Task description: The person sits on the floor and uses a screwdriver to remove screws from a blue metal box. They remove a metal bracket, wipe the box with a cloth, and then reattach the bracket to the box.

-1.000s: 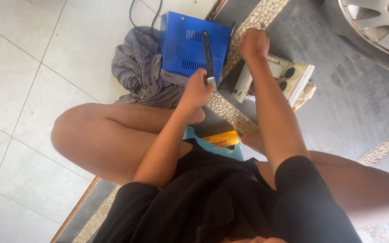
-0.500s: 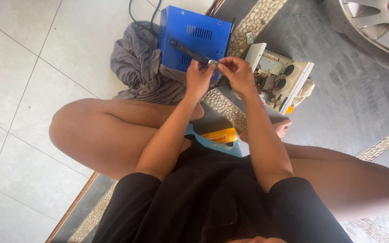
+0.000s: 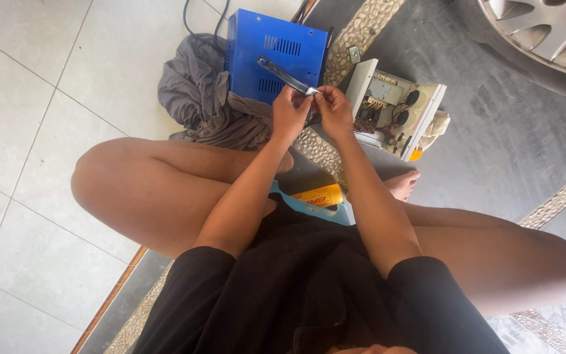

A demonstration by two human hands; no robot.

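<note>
Your left hand (image 3: 289,113) is closed around a slim dark-handled tool (image 3: 283,73), gripping it near its metal tip while the handle slants up and away to the left. Your right hand (image 3: 334,113) sits just beside it, fingertips pinched narrow at that same tip; what they pinch is too small to tell. Directly beyond both hands stands a blue metal box (image 3: 273,49) with a grey cloth (image 3: 201,101) to its left. Right of your right hand lies an opened electronics unit (image 3: 397,105).
</note>
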